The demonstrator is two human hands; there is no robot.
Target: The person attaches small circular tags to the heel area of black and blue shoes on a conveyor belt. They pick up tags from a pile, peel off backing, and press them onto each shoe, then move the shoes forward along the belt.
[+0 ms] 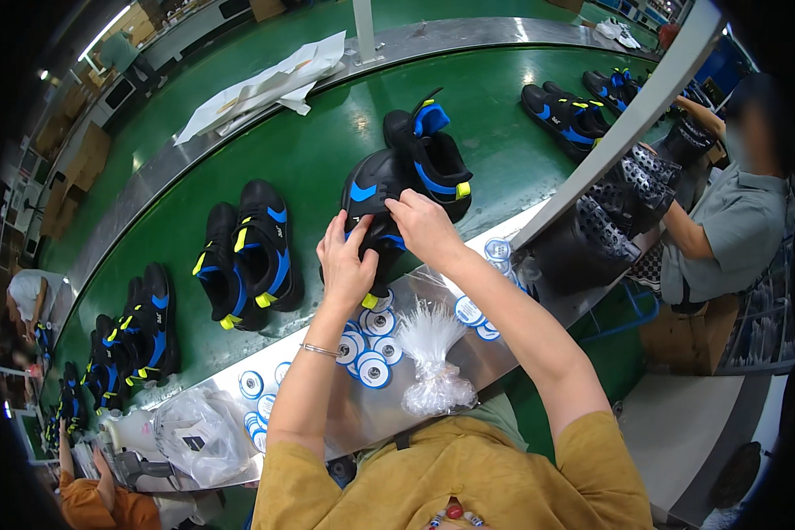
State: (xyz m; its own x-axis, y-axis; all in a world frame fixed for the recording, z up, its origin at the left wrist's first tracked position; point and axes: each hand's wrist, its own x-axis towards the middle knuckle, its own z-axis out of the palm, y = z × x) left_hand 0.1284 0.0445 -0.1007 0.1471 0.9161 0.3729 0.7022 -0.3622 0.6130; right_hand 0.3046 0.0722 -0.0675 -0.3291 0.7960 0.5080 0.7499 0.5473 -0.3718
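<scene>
Head cam (fisheye) looks dn/fwd, nr L hand & R hand.

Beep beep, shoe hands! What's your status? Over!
Left hand, right hand: touching black-and-blue shoe. Matching shoe alongside. Round labels near left forearm, not blocking.

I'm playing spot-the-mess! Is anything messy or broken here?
A bit messy: the round blue-and-white discs lie scattered and overlapping on the metal ledge, not neatly stacked. The black shoe being handled shows no damage that I can see.
</scene>
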